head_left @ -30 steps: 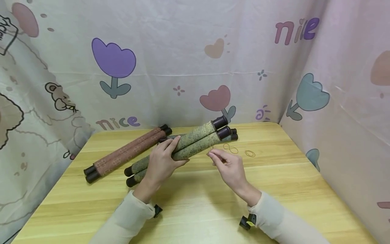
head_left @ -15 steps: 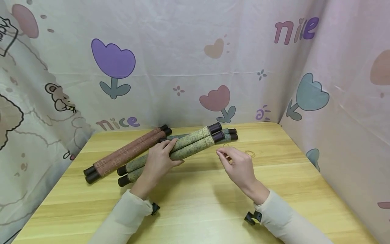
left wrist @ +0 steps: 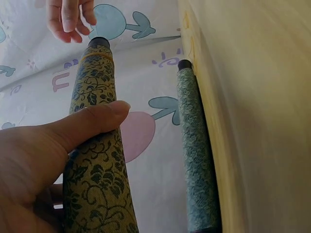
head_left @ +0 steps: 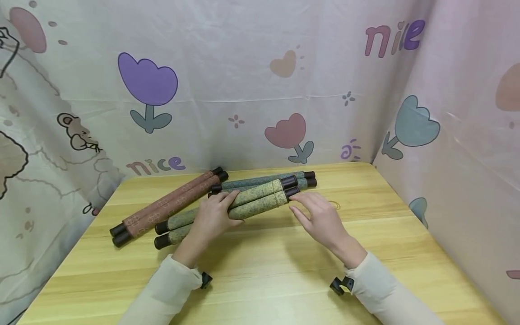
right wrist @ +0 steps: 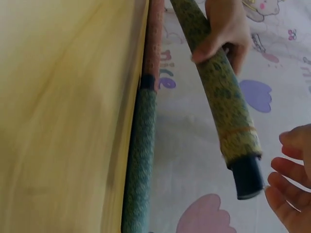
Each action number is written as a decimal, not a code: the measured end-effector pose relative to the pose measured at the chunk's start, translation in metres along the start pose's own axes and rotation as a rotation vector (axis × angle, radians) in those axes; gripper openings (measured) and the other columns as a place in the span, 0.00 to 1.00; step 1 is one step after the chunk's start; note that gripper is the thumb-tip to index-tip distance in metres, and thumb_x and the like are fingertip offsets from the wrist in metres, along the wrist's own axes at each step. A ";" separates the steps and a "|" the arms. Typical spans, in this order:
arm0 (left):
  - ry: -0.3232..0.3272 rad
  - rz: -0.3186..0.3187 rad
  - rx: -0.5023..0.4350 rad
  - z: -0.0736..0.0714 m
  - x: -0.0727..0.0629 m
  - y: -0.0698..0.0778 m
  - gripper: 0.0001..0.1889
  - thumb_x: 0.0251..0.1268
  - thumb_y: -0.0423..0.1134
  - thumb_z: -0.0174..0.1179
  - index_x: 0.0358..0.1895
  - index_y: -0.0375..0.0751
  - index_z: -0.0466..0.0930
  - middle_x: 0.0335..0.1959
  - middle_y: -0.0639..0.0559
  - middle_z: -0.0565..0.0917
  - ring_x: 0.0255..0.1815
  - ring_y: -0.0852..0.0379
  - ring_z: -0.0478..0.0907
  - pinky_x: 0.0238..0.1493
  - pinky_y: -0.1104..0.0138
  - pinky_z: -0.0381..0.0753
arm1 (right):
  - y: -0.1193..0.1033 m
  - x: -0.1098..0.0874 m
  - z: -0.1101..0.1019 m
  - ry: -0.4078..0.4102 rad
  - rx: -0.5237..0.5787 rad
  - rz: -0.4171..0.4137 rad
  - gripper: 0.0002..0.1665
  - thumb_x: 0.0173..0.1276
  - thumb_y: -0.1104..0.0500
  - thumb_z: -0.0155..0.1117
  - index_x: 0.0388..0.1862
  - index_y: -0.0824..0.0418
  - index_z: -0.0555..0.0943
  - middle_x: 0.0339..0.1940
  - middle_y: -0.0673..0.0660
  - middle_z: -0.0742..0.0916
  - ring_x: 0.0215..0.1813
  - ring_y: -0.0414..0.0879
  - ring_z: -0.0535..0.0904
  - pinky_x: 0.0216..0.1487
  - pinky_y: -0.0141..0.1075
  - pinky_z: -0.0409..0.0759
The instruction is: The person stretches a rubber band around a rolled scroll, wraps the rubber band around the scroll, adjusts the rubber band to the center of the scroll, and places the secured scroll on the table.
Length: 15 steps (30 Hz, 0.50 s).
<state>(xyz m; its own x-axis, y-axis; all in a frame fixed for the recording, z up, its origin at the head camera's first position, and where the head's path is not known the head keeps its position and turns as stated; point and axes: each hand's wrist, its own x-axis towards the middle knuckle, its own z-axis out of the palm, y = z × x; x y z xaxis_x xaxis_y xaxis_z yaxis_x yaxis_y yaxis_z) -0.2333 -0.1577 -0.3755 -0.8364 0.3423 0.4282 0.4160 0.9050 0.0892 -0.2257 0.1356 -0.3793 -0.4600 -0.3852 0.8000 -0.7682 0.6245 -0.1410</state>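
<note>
A pair of yellow-green patterned scrolls (head_left: 260,198) with dark end knobs lies side by side, tilted with the right end up. My left hand (head_left: 213,214) grips the pair around the middle, its thumb across the front scroll in the left wrist view. Near the right end a thin rubber band (right wrist: 237,132) circles the rolled cloth. Just beside the dark knobs is my right hand (head_left: 322,223), fingers loosely bent and spread, holding nothing. In the right wrist view its fingertips are close to the knob (right wrist: 247,177).
Two red scrolls (head_left: 170,205) lie slanted at the left on the wooden table (head_left: 260,280). Behind the held pair are teal scrolls (head_left: 280,177), partly covered. A loose rubber band (head_left: 335,204) lies behind my right hand. A printed curtain (head_left: 227,67) hangs behind the table.
My right hand has let go of the rubber band on the scrolls, moved right, and its fingers have spread. My left hand has lowered the right end of the yellow-green scrolls.
</note>
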 end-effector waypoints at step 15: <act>-0.154 0.034 -0.010 0.003 -0.003 0.008 0.45 0.42 0.57 0.78 0.68 0.44 0.73 0.52 0.44 0.82 0.52 0.43 0.78 0.55 0.44 0.75 | 0.020 0.000 -0.012 -0.061 -0.047 -0.067 0.24 0.61 0.55 0.72 0.54 0.63 0.81 0.49 0.58 0.85 0.52 0.53 0.79 0.56 0.48 0.78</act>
<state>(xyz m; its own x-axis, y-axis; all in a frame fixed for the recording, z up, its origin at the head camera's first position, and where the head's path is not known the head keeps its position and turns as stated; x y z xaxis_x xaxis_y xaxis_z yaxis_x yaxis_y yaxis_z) -0.2279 -0.1506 -0.3787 -0.8662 0.4081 0.2884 0.4480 0.8899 0.0863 -0.2355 0.1561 -0.3753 -0.4358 -0.4672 0.7693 -0.7771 0.6266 -0.0597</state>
